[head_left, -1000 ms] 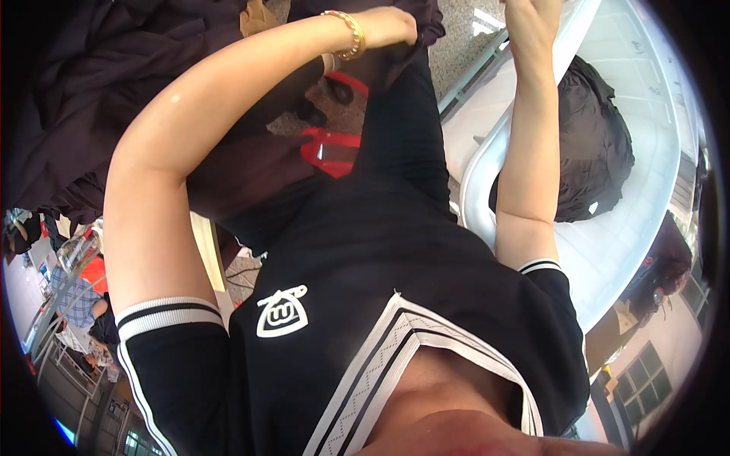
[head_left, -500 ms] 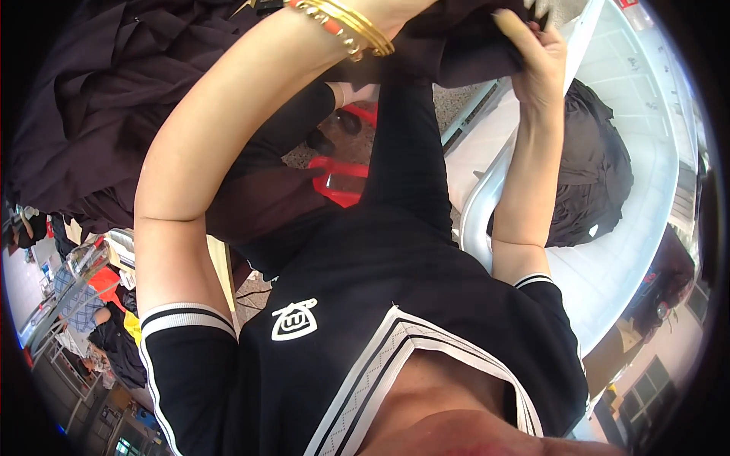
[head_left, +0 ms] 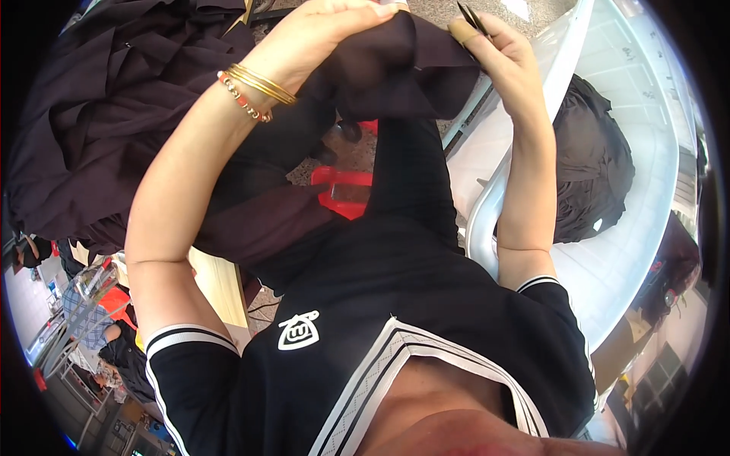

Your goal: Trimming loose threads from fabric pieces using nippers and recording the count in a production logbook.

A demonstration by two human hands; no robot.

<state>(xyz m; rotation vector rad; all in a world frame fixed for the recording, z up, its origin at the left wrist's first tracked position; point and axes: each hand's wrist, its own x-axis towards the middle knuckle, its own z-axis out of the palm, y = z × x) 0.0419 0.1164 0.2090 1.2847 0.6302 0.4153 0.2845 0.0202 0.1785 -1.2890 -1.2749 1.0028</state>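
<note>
A dark brown cloth [head_left: 391, 72] hangs at the top middle. My left hand [head_left: 334, 19] pinches its upper edge, thumb on top; gold bangles and beads circle the wrist. At the cloth's right end, my right hand [head_left: 508, 64] is closed around small black pointed thread snips [head_left: 473, 19], the two tips sticking up, slightly apart. A tan cover sits on one of its digits. Whether the right hand also grips the cloth, I cannot tell.
A big heap of dark brown cloth [head_left: 99, 129] fills the left, trailing onto my lap. On the right a large white tub [head_left: 646, 175] holds bundled black cloth [head_left: 589, 167]. A red plastic object [head_left: 346, 197] is on the floor. A pale wooden board [head_left: 220, 285] lies beside my left arm.
My left hand has come lower into view, its wrist shifted left. The right hand has moved a little left, its snips now plainer. The held cloth is spread lower between the hands.
</note>
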